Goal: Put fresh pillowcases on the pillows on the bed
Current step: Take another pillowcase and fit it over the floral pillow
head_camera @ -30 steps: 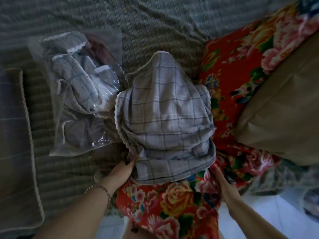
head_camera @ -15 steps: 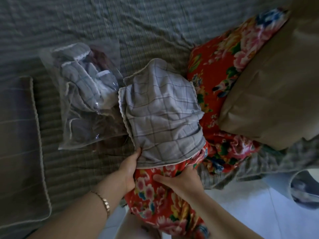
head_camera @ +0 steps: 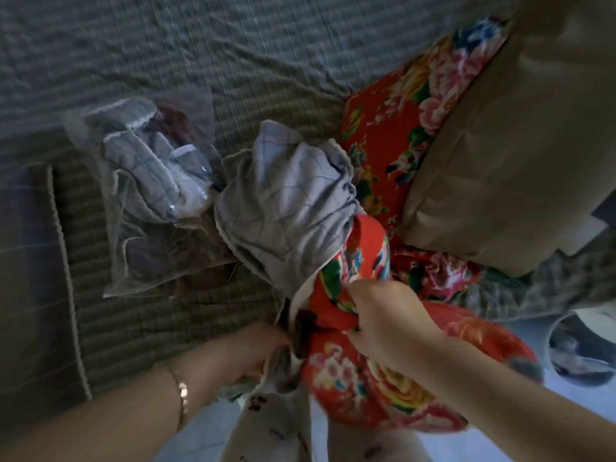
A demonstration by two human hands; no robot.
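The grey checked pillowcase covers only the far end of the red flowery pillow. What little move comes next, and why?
Probably pull the open edge of the grey checked fabric pillowcase slightly further down the red floral pillow. The case is bunched on the far end, the near part is bare, and the right hand grips the pillow's fabric. The left hand is too blurred to judge.

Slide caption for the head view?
Right hand grips a red floral pillow partly inside a grey checked pillowcase; left hand at its opening.
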